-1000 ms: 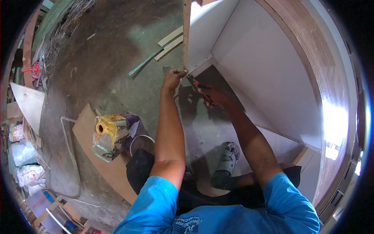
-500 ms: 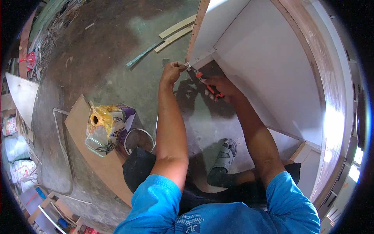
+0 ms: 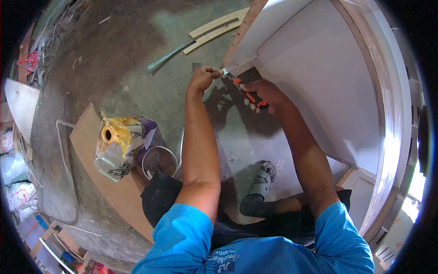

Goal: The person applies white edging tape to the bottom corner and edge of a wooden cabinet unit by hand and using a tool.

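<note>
My left hand (image 3: 204, 80) pinches the end of a narrow white strip (image 3: 225, 71) between thumb and fingertips, beside the lower corner of a white panel cabinet (image 3: 315, 77). From behind my left forearm the strip seems to run down to a loose white loop (image 3: 177, 160) on the floor. Red-and-black pliers (image 3: 250, 97) are gripped in my right hand (image 3: 267, 95), fingers wrapped round the handles. Their jaws point up and left, close to the strip's end; whether they touch it I cannot tell.
Left of my knee, a stained, paint-smeared square container (image 3: 121, 146) stands on a brown board (image 3: 98, 182). Pale wooden slats (image 3: 214, 36) and a greenish strip (image 3: 169, 57) lie on the floor ahead. My sandalled foot (image 3: 263, 180) is below my hands. White sacks (image 3: 20, 196) line the left side.
The pliers' jaws have drawn slightly right, away from my left fingertips, and more of the strip's white end shows. The view has shifted slightly. Both hands keep their hold.
</note>
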Demonstrator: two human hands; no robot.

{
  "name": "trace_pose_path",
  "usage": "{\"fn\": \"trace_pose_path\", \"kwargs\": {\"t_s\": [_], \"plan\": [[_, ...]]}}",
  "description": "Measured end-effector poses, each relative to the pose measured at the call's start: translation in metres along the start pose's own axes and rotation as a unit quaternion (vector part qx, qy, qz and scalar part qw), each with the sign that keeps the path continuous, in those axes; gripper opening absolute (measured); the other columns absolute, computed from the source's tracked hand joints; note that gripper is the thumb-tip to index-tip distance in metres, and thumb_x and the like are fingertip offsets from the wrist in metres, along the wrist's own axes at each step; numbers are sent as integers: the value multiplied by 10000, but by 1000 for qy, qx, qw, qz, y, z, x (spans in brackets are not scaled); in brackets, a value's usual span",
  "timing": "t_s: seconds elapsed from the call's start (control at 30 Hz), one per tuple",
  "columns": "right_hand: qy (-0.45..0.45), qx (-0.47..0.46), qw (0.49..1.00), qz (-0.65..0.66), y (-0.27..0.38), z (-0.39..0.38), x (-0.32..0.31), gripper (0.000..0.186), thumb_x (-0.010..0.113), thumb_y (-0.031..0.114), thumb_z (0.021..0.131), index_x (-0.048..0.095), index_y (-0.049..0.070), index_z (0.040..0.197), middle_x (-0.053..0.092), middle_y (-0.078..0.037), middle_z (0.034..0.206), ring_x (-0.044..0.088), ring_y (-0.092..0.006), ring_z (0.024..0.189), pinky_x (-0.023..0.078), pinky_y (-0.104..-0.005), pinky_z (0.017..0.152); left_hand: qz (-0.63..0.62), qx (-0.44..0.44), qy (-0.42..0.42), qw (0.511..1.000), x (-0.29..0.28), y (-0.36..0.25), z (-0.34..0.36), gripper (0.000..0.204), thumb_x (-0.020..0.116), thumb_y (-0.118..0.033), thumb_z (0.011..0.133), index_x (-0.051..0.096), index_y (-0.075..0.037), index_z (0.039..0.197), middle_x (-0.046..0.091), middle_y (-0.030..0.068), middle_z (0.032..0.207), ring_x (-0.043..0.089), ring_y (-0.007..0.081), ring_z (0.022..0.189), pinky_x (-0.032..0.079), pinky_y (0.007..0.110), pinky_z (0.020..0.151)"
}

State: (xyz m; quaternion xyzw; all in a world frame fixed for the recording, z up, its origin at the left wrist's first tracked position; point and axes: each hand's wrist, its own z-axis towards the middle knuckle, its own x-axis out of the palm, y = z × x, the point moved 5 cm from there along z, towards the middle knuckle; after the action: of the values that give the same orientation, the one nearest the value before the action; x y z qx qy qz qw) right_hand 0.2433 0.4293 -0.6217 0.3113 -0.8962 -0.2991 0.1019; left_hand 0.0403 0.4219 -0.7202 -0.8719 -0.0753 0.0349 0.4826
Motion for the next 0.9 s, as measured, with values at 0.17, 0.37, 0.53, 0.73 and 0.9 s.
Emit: {"fn": "trace_pose_path", "kwargs": {"t_s": [0.17,0.37,0.53,0.73,0.9], "plan": [[-16,18,1000,2,7,-4,5,335,663,334,912,587,21,1002,616,-83,699,560,-132,470,427,-266,356,-2,-1,8,1000,-3,1,0,212,768,-223,792,716,-55,911,678,59,906,582,216,979,357,394,971],[-28,17,999,-8,8,-1,4,343,674,342,900,593,23,996,615,-83,690,560,-132,469,424,-265,354,9,9,20,1000,-3,2,3,205,771,-216,785,717,-61,908,679,59,901,585,212,981,353,394,972],[-39,12,998,-37,16,-9,6,333,664,337,907,592,21,983,618,-87,693,558,-135,469,427,-271,359,3,14,20,1000,-1,6,7,185,767,-212,787,721,-71,898,687,48,896,591,208,971,352,399,981],[-44,14,997,-63,20,-4,8,302,633,309,928,601,10,949,621,-92,684,565,-144,476,433,-277,364,6,12,25,1000,-5,12,16,174,764,-202,791,719,-66,890,696,52,906,596,202,972,356,409,989],[-64,12,995,-81,17,-1,8,301,627,311,931,609,11,917,616,-92,666,569,-149,472,434,-278,358,0,3,19,1000,-3,9,12,157,761,-195,792,717,-72,878,690,44,885,591,196,942,374,413,955]]}}
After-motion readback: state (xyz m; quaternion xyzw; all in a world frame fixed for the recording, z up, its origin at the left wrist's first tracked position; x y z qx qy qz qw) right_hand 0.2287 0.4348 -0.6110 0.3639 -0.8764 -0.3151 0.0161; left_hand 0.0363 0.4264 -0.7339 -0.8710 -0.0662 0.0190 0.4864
